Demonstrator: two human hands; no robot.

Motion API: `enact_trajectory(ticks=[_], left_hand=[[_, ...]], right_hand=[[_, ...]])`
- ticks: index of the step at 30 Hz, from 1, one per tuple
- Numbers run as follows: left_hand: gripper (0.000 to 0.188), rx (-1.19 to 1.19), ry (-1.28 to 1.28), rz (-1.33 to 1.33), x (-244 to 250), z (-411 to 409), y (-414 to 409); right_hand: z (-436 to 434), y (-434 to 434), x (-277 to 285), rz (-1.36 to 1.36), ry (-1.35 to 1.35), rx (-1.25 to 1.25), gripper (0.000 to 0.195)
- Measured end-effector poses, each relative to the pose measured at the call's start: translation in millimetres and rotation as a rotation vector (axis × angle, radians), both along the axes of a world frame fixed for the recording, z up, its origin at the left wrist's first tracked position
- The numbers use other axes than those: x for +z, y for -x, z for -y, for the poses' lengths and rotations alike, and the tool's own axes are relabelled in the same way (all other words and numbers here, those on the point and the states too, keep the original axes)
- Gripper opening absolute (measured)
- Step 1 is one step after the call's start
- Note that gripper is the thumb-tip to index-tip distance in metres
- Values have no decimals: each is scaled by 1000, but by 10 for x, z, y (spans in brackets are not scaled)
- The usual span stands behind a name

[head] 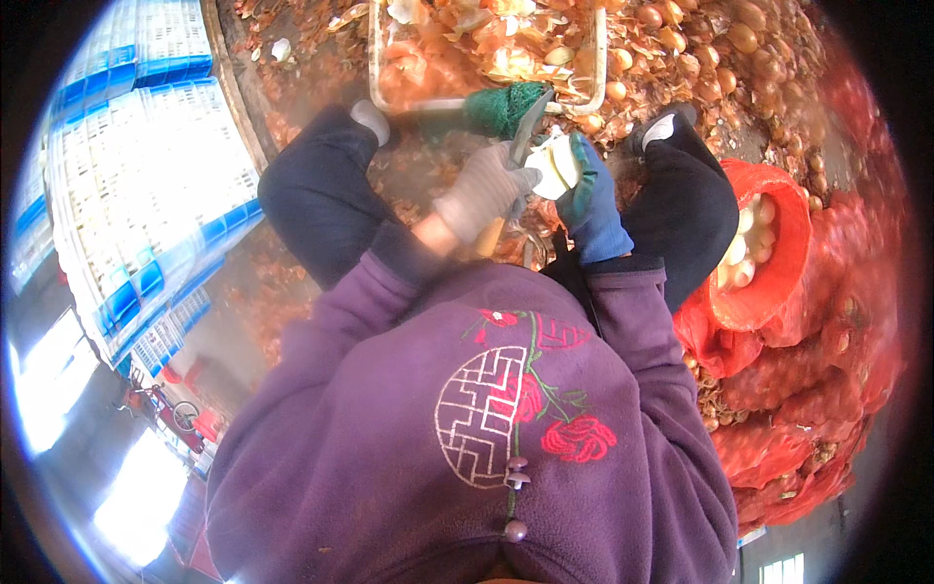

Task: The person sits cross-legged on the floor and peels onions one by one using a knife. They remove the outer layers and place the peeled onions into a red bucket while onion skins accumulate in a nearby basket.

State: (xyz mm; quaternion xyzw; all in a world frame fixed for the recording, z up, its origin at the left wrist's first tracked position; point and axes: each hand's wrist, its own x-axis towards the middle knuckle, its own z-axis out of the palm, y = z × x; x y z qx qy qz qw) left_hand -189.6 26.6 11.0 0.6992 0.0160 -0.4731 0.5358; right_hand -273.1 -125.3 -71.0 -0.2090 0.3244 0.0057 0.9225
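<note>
My left hand [485, 186], in a pale glove and partly blurred, grips a knife [531, 124] with its blade pointing up and away. My right hand [592, 197], in a blue glove with green coating, holds a whitish, peeled onion [554, 164] with cut layers showing. The left thumb lies at the onion's near left side. Just beyond the hands, green mesh [503, 107] is wrapped around the near rim of a pale plastic crate [600, 66]. Onion skins [467, 44] and an unpeeled onion [559, 56] lie inside the crate.
Unpeeled onions [742, 36] and loose skins cover the floor ahead right. A red mesh bag [792, 285] of peeled onions stands beside my right knee, with more red bags [824, 394] behind it. White and blue crates [157, 175] are stacked at left. My legs flank the work area.
</note>
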Motion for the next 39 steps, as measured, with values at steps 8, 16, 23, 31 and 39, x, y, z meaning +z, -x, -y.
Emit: enact_trajectory(ticks=[8, 16, 23, 31, 39], left_hand=[[43, -8, -3, 10, 125, -11, 242], [26, -389, -129, 346, 287, -290, 199], [31, -1033, -277, 920, 579, -673, -153], [19, -1256, -337, 1221, 654, -585, -419], [14, -1296, -325, 1234, 579, -544, -436]], right_hand=[[66, 39, 103, -22, -309, 19, 30], [47, 103, 172, -52, -237, 102, 26], [4, 114, 247, -61, -177, 184, 29], [-16, 119, 353, -172, -121, 250, 25], [-34, 116, 259, -183, -142, 245, 23]])
